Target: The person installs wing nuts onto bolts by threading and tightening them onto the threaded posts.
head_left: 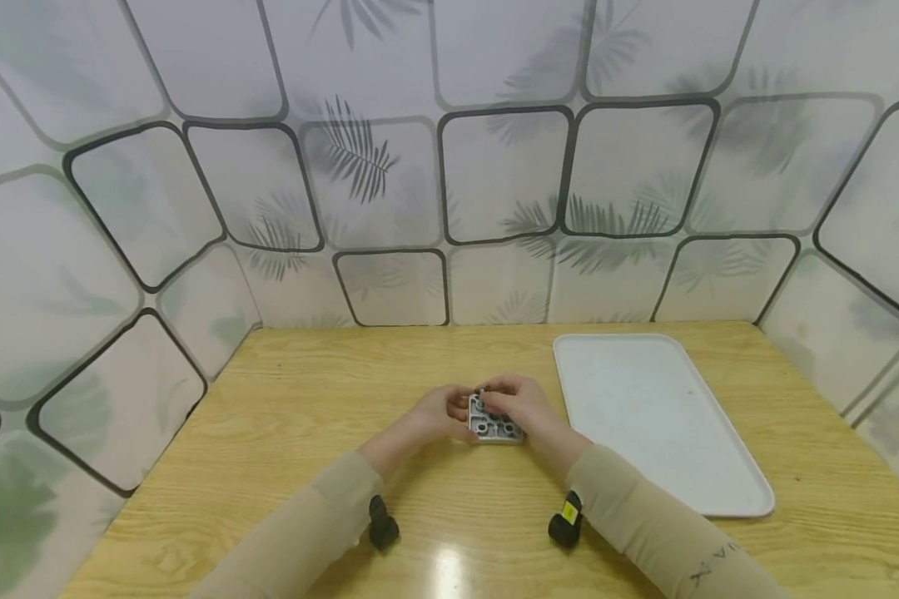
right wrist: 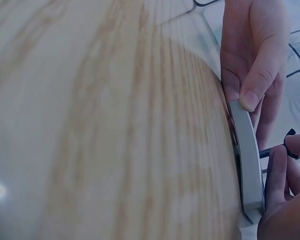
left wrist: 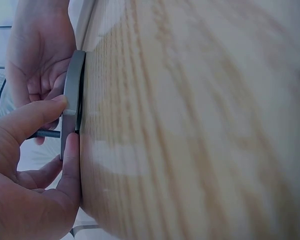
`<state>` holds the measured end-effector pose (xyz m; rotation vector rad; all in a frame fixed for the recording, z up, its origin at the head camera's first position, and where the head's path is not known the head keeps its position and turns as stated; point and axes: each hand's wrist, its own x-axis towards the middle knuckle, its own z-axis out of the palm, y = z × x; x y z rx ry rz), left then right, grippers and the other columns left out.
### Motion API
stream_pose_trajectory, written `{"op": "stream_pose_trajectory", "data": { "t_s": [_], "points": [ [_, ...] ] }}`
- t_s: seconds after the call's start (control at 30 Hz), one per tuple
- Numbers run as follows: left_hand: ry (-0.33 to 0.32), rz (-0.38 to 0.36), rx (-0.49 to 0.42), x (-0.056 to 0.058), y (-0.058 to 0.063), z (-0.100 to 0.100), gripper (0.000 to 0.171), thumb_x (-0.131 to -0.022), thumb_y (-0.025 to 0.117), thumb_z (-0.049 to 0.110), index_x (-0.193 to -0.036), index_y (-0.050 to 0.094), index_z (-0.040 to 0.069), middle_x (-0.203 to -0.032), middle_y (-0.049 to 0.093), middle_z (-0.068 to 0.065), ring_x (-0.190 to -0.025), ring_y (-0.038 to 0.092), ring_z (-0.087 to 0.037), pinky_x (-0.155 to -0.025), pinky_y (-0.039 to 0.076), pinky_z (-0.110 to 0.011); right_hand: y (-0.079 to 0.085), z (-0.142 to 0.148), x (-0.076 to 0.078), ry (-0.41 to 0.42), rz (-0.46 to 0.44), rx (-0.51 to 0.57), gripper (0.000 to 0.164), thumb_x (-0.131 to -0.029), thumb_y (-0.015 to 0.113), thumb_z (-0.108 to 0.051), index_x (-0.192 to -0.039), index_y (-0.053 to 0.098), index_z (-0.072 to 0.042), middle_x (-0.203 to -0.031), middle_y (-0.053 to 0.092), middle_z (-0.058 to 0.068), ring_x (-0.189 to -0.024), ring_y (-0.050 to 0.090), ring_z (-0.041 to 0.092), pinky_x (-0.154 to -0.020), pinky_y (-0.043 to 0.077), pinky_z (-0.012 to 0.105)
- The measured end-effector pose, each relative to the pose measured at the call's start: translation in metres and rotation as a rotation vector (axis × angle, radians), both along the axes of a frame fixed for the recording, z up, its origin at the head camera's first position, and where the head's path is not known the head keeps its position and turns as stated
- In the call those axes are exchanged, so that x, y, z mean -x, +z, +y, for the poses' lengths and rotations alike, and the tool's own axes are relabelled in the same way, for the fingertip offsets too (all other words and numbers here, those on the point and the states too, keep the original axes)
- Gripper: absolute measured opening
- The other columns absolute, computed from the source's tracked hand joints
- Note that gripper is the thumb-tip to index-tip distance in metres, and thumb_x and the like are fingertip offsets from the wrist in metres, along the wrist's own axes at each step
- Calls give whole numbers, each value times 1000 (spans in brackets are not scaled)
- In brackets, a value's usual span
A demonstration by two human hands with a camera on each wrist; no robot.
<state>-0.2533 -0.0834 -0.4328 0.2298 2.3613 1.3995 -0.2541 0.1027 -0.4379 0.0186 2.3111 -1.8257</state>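
A square grey metal plate with raised round bosses lies on the wooden table. My left hand grips its left edge, thumb on the near side and fingers behind. From above, my right hand pinches a dark threaded bolt by its black head, which looks winged. The bolt stands upright on the plate; its shank also shows beside the plate in the left wrist view. How deep the bolt's end sits cannot be seen. The right fingers hide part of the plate in the head view.
A white rectangular tray lies on the table to the right, close to my right forearm. Patterned wall covering encloses the table at the back and both sides. Black wrist cameras hang below both sleeves.
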Motion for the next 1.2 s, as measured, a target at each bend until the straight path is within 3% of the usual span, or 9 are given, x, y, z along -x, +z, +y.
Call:
{"op": "stream_pose_trajectory", "data": {
  "t_s": [0.37,0.77,1.07,1.2],
  "points": [
    [-16,3,-10,-1,1,-1,79,-81,88,1,-152,54,3,-137,64,-16,-117,63,-25,-104,55,-40,0,-3,-2,-32,24,-45,25,-97,74,-15,-117,76,-1,-115,75,13,-105,66,20,-85,49,22],
    [-17,3,0,0,1,-1,78,-80,88,1,-151,55,4,-136,64,-15,-117,64,-25,-105,54,-41,0,-6,-4,-69,31,-68,28,-95,77,-16,-118,74,0,-105,73,9,-95,64,16,-79,47,20],
    [-12,-1,-16,0,0,-1,80,-79,88,0,-152,54,3,-136,64,-15,-116,64,-25,-105,54,-40,2,4,0,78,62,-87,38,-94,72,-10,-129,68,6,-119,73,19,-101,64,19,-84,47,22],
    [-11,-2,-28,1,-1,-1,80,-79,88,-1,-151,54,2,-135,65,-16,-115,64,-24,-105,54,-39,2,6,2,119,15,14,43,-95,61,-3,-135,62,11,-124,71,23,-96,65,10,-85,52,17]
  ]
}}
